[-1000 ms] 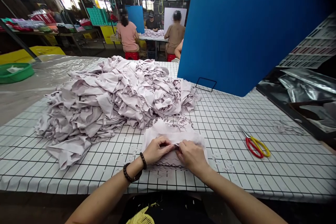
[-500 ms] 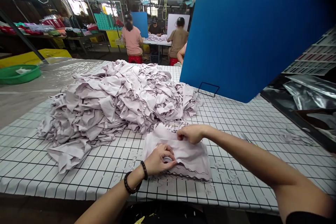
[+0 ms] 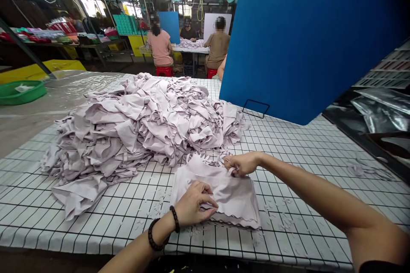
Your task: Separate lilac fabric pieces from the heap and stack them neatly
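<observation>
A neat stack of pale lilac fabric pieces with wavy front edges lies on the table before me. My left hand, with two dark bead bracelets at the wrist, rests on the stack's left side. Its thumb and forefinger pinch the front edge of the top piece. At the stack's far right edge, my right hand is closed on a narrow part of the fabric, which shows under its fingers. Beyond the stack rises a big loose heap of the same lilac fabric.
A blue board on a wire stand blocks the right side. Fabric scraps litter the grid-patterned tabletop. A green basket stands far left. Other people sit at a table behind.
My right hand has moved slightly right along the stack's far edge, and a narrow bit of fabric now shows in its fingers. My left hand stays nearly in place.
</observation>
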The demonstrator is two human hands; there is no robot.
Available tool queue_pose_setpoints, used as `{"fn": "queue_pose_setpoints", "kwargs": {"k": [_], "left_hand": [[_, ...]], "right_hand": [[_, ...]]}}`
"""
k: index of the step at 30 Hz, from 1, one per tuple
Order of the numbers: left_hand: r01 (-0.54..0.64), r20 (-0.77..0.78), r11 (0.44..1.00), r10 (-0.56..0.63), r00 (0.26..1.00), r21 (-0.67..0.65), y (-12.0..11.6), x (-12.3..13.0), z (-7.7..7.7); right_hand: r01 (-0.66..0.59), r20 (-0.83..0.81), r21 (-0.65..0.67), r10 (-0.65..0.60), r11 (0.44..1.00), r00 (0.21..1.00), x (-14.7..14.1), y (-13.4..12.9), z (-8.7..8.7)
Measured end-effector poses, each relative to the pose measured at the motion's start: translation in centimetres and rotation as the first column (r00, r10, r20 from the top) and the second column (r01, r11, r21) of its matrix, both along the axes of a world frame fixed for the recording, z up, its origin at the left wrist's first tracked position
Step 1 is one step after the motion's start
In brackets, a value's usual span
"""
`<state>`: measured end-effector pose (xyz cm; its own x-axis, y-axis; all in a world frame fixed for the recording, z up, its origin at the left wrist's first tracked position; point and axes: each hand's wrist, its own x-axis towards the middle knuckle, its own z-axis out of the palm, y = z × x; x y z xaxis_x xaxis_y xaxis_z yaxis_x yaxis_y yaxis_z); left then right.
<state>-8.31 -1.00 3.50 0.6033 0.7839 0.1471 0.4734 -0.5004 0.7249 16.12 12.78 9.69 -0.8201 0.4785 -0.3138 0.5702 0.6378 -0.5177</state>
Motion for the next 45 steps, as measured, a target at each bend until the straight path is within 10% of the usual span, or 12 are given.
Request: {"fn": "queue_pose_setpoints", "kwargs": {"k": [4, 8, 15, 19, 21, 23, 27, 38, 45], "left_hand": [[0.032, -0.026, 0.999, -0.032, 0.999, 0.017, 0.0, -0.1, -0.1], [0.061, -0.063, 0.998, -0.059, 0.996, 0.025, 0.1, -0.1, -0.1], [0.132, -0.117, 0.991, -0.127, 0.985, 0.031, 0.2, -0.1, 0.7], [0.087, 0.035, 0.996, -0.088, 0.996, 0.011, -0.2, -0.4, 1.8], [-0.141, 0.132, 0.990, 0.138, 0.982, 0.018, -0.6, -1.3, 2.0], [-0.455, 0.163, 0.890, 0.446, 0.880, 0.022, -0.9, -2.7, 1.6], [-0.779, 0.035, 0.627, 0.779, 0.627, -0.006, -1.4, -5.9, -0.2], [-0.695, 0.020, 0.636, 0.743, 0.669, -0.336, -0.2, -7.6, -2.4], [-0.763, -0.057, 0.589, 0.781, 0.622, -0.266, 0.2, -7.0, -2.8]], "right_hand": [[0.138, -0.145, -0.428, -0.218, 0.893, 0.965, 1.5, 0.1, -0.1], [0.486, -0.205, -0.602, -0.711, 0.634, 0.673, 2.7, 0.4, -2.0], [0.901, -0.078, -0.406, -0.988, 0.153, 0.132, 5.3, -0.6, -4.1], [0.950, -0.274, -0.096, -0.926, 0.297, 0.261, 5.4, -5.8, -2.8], [0.895, -0.175, 0.050, -0.878, 0.443, 0.445, 4.3, -9.3, -2.4], [0.851, -0.072, 0.220, -0.862, 0.476, 0.501, 2.7, -12.4, -2.6], [0.791, -0.012, 0.416, -0.867, 0.448, 0.498, 0.5, -15.2, -3.5], [0.965, -0.046, -0.049, -0.966, 0.258, 0.256, 2.9, -15.5, -5.0], [0.887, -0.017, 0.325, -0.936, 0.328, 0.352, 0.1, -16.6, -4.0]]}}
